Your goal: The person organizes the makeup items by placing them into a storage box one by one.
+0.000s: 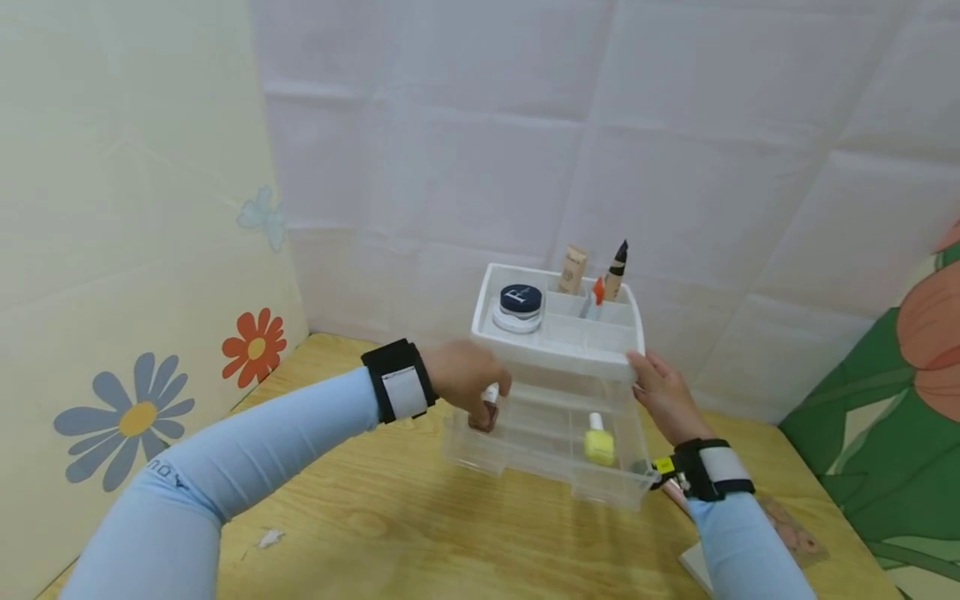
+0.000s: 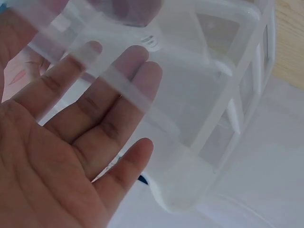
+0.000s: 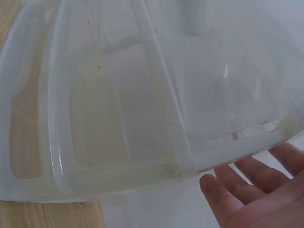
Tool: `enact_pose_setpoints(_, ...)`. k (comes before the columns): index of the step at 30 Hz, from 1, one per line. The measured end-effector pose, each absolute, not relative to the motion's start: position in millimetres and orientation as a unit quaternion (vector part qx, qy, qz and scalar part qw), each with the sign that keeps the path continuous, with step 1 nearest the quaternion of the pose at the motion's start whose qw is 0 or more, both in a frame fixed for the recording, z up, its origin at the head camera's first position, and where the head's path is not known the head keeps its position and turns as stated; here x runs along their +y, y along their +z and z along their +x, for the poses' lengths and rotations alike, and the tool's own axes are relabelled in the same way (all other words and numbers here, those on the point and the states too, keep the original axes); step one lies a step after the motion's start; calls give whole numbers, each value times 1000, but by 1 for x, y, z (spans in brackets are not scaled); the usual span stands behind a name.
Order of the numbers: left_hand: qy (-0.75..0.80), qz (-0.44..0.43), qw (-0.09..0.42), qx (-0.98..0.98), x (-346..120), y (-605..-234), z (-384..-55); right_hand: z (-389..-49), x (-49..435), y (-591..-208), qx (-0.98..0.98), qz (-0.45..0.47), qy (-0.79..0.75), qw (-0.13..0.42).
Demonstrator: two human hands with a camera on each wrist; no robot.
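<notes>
Left grip (image 1: 463, 375) pinches dark-red white-capped bottle (image 1: 485, 415), roughly upright, left of yellow white-capped bottle (image 1: 599, 443) in clear plastic drawer (image 1: 540, 461); right grip (image 1: 666, 396) holds white plastic organizer (image 1: 555, 356)

Light-blue sleeves (image 1: 277, 446), dark lettering (image 1: 167, 472) on left one; black wrist straps (image 1: 387, 358), pale patches (image 1: 405, 393), yellow tag (image 1: 664, 465) on right.

The left hand (image 1: 463, 377) partly hides the dark bottle (image 1: 487, 417).

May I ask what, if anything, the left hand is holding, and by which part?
The left hand is at the dark bottle, but whether it holds it cannot be told.
</notes>
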State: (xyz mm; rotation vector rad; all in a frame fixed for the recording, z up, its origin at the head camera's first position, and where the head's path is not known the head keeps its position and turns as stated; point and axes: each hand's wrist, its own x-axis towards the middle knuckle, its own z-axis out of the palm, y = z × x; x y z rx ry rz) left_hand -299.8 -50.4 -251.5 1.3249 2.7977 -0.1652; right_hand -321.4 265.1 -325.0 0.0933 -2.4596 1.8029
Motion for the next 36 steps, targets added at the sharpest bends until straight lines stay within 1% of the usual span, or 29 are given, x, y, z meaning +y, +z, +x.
enact_pose_setpoints(7,-45,445,11,894,-50,-235,-290,-322,264,-325,-799,27,599,46)
enact_pose_setpoints(14,-46,464,-1,885,-45,-223,-269,-321,265,-325,-797,32,602,43)
enact_pose_setpoints(17,-62,483,-24,873,-42,-224,-258,-321,264,-324,-798,35,600,41)
enact_pose_setpoints(20,-85,508,-73,854,-38,-228,-246,-321,264,-324,-800,33,598,39)
enact_pose_setpoints(25,-130,539,-199,808,-34,-246,-226,-321,264,-323,-797,25,602,38)
enact_pose_setpoints(28,-148,541,-277,781,-31,-262,-217,-322,264,-322,-800,21,599,39)
enact_pose_setpoints(32,-140,533,-362,752,-26,-287,-212,-322,263,-322,-800,15,598,43)
enact_pose_setpoints(35,-134,521,-414,734,-23,-307,-212,-322,262,-323,-797,13,602,45)
enact_pose_setpoints(36,-133,516,-425,732,-22,-312,-212,-321,262,-323,-796,14,604,45)
